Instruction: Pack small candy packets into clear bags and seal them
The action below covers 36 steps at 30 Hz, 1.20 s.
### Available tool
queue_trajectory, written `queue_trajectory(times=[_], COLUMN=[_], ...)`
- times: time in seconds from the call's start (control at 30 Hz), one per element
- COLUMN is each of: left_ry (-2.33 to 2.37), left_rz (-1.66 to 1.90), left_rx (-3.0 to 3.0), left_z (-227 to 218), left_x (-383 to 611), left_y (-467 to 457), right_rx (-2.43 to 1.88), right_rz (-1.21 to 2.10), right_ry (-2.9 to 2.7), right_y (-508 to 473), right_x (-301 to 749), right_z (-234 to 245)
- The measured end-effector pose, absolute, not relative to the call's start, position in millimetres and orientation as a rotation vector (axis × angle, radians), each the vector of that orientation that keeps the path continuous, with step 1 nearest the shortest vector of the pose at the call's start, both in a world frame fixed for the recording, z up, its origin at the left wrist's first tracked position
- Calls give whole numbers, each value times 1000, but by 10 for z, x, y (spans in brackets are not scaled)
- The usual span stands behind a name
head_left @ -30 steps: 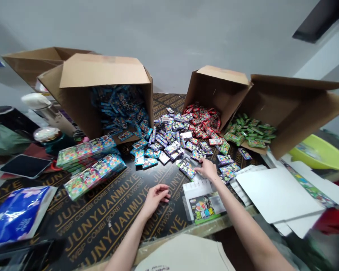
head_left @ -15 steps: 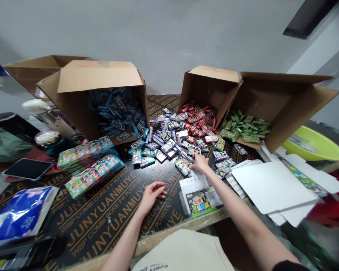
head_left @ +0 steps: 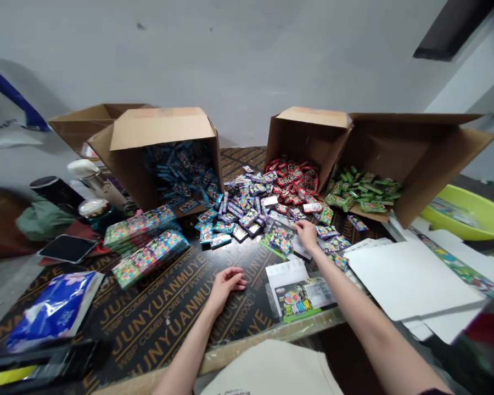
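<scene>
Purple printed packets [head_left: 242,206] spill across a black plywood table [head_left: 156,323], right hand [head_left: 307,235] touching their near edge, left hand [head_left: 226,288] resting well apart; one careless brush could scatter them

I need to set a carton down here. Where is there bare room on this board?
The widest bare patch of black plywood lies between the blue plastic bag, the banded packet bundles and the left hand. A narrower strip runs from that hand to the white sheet. It is crowded around the right hand, among the loose packets.
</scene>
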State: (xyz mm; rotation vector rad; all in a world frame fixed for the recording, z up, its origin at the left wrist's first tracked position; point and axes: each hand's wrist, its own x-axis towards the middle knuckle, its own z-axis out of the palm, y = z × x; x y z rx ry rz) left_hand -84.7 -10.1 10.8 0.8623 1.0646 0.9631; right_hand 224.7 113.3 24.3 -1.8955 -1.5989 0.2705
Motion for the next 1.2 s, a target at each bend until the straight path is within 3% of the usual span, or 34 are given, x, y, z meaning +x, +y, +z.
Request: queue_trajectory(times=[0.23, 0.4, 0.6, 0.67, 0.8, 0.87, 1.2], left_ry=[1126, 1140, 763, 744, 755, 781, 739], left_rz=[933, 1015, 1136, 1073, 1010, 947, 867], left_rx=[867, 892, 716, 610, 514, 512, 901], left_z=[275, 591, 957, 1000, 972, 915, 991], left_x=[-910, -1066, -721, -606, -638, -726, -857], left_y=[-82, 6, -30, -89, -254, -341, -434], right_rx=[-1684, -1548, -1163, -1182, -1346, -1291, -907], right_rz=[194, 359, 1310, 1235, 591, 422, 731], right_ry=[-1369, -1247, -1211, -1183, -1372, -1530, -2120], right_y=[1140, 1050, 362, 146, -33, -39, 208], right_x=[2323, 2095, 914, 616, 485, 557, 876], right_z=[654, 1062, 946, 852, 870, 967, 1294])
